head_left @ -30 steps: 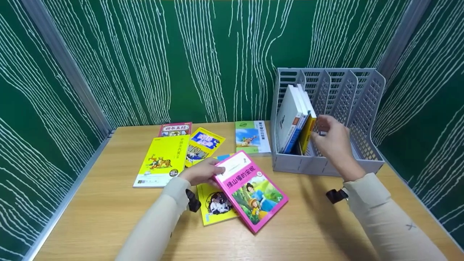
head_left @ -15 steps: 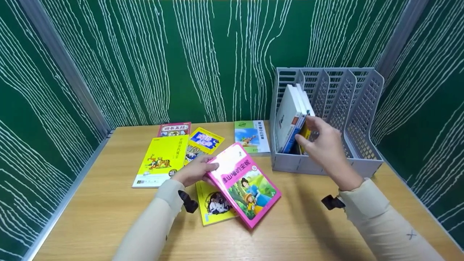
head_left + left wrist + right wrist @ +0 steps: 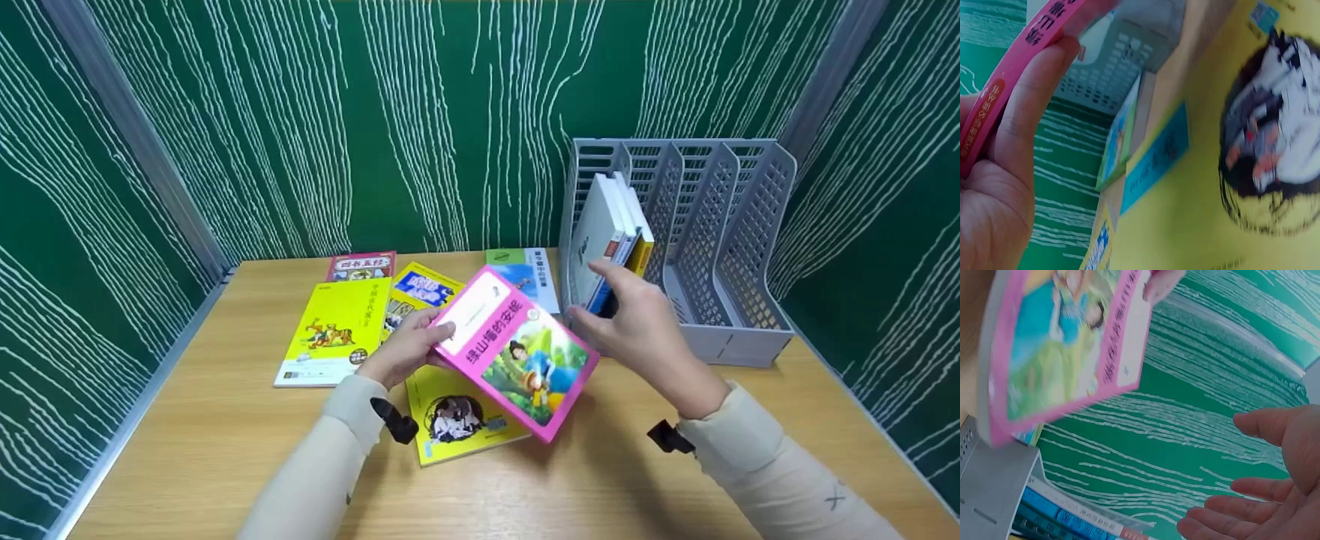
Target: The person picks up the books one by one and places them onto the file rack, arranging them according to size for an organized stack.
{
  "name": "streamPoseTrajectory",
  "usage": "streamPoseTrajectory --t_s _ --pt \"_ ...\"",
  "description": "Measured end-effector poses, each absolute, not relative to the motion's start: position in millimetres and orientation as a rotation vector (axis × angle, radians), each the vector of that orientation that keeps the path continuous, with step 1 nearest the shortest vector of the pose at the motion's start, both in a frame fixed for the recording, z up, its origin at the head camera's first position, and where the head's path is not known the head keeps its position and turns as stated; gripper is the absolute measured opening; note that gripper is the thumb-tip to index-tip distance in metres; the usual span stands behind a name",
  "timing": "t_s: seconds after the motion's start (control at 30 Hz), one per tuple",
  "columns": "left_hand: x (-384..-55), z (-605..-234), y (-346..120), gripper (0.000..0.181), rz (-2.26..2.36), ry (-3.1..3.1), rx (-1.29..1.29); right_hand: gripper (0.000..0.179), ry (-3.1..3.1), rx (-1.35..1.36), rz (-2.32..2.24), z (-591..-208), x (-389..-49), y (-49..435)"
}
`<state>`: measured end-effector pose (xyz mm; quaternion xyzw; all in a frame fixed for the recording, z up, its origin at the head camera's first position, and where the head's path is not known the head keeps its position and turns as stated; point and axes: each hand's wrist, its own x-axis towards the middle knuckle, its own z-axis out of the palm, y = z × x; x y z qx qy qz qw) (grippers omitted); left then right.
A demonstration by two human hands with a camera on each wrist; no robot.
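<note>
While the left hand (image 3: 405, 349) grips the pink book (image 3: 517, 352) at its 9 o'clock edge, that book has risen nearer the gray rack (image 3: 739, 347). Toward 1 o'clock, the standing books (image 3: 596, 232) lean there unheld; the right hand (image 3: 637, 324), spread wide, has left them for the pink book's 3 o'clock side, seemingly free.

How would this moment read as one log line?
left hand: holds pink book; right hand: holds nothing, near pink book; gray rack: books inside; table: other books
</note>
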<state>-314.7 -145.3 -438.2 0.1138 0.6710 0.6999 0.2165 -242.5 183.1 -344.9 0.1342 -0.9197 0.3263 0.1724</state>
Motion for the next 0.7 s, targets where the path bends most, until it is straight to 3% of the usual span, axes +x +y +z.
streamPoseTrajectory --t_s 0.7 --pt "-284 -409 -98 0.046 2.386 1.712 0.23 0.079 -2.684 0.637 0.544 -363 -219 141"
